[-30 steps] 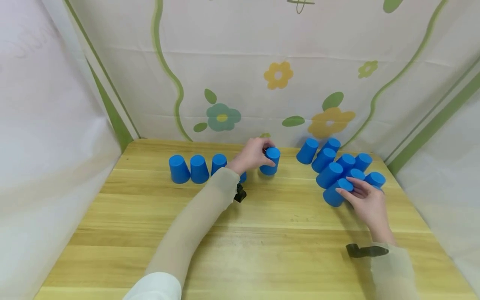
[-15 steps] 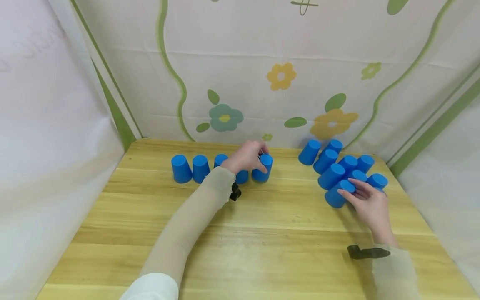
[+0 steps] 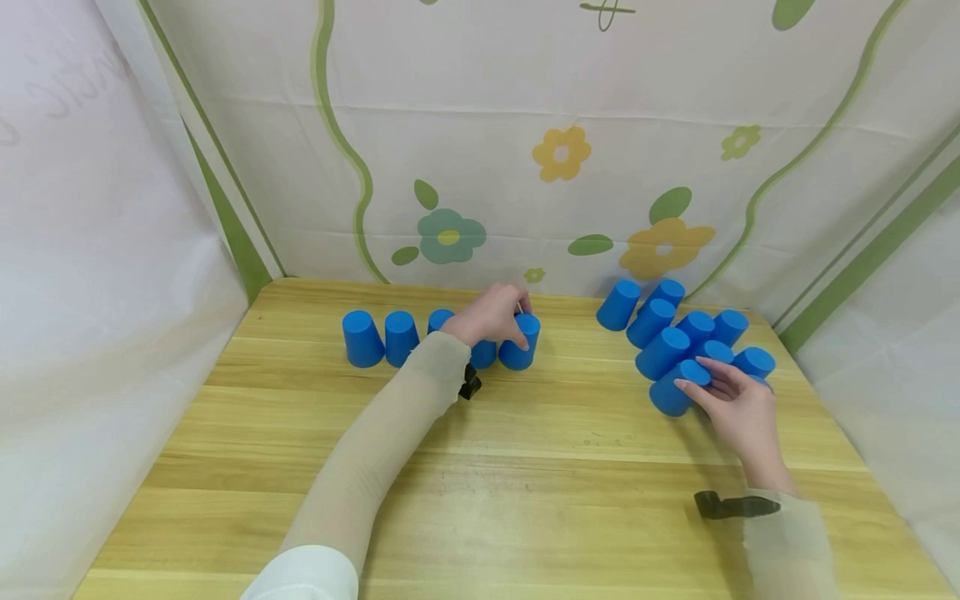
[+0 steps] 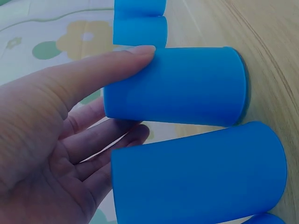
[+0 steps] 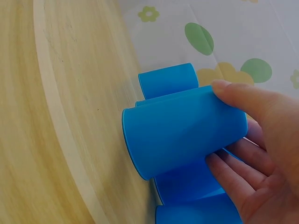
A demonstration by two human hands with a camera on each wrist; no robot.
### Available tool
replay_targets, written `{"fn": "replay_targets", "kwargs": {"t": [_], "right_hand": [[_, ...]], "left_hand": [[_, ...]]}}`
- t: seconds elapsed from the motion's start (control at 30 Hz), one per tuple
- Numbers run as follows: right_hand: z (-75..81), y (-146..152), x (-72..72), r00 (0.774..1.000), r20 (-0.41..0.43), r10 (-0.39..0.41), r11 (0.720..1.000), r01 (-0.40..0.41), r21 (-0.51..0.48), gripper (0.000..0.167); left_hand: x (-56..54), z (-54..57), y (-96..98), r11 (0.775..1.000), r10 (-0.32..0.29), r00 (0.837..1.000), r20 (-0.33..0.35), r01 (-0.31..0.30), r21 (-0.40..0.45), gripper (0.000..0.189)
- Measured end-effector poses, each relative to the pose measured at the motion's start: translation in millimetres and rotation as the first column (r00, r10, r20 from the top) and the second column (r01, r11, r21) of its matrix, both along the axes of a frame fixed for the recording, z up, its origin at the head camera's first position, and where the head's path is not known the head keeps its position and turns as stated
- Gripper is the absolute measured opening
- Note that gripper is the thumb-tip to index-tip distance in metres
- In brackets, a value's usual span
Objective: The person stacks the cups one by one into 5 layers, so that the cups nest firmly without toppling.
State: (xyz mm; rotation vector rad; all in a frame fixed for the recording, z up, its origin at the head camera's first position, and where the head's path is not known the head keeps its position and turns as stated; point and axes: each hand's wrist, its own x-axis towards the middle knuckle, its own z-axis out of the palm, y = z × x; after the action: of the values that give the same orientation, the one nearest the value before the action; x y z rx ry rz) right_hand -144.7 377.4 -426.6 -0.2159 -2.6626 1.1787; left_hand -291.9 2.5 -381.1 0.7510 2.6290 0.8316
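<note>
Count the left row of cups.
5: first cup and second cup leftmost, third cup and fourth cup partly behind the left arm, fifth cup in the left hand. More may be hidden.
</note>
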Motion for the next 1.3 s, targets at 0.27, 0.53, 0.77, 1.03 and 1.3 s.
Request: {"fn": "replay_targets", "kwargs": {"t": [0.27,0.53,0.77,1.03,1.3], "right_hand": [[-0.6,0.7,0.8,1.0,-0.006,0.009,1.0,-0.008,0.008,0.065],[-2.1,-0.1,2.1,1.0,-0.012,0.013,1.0,-0.012,0.005,0.065],[-3.4,0.7,2.2,1.0,-0.004,0.017,1.0,-0.017,0.004,0.067],[-5.3,1.5,1.2,1.0,-0.012,0.019,1.0,-0.019,-0.011,0.067],[-4.9,0.1,0.9,1.0,-0.007,0.025,1.0,-0.025,-0.007,0.068]], "left_hand": [[0.8,2.4,-3.8,1.0,-0.007,1.0,0.0,0.007,-0.024,0.05],[2.4,2.9,-5.1,0.999,-0.019,1.0,-0.001,0.019,-0.03,0.05],[3.6,3.8,-5.4,1.0,-0.017,1.0,0.01,0.017,-0.024,0.055],[4.7,5.8,-5.8,1.0,-0.011,1.0,0.006,0.011,0.015,0.057],[7.9,7.0,-10.9,0.998,-0.01,1.0,-0.022,0.012,0.066,0.06]]}}
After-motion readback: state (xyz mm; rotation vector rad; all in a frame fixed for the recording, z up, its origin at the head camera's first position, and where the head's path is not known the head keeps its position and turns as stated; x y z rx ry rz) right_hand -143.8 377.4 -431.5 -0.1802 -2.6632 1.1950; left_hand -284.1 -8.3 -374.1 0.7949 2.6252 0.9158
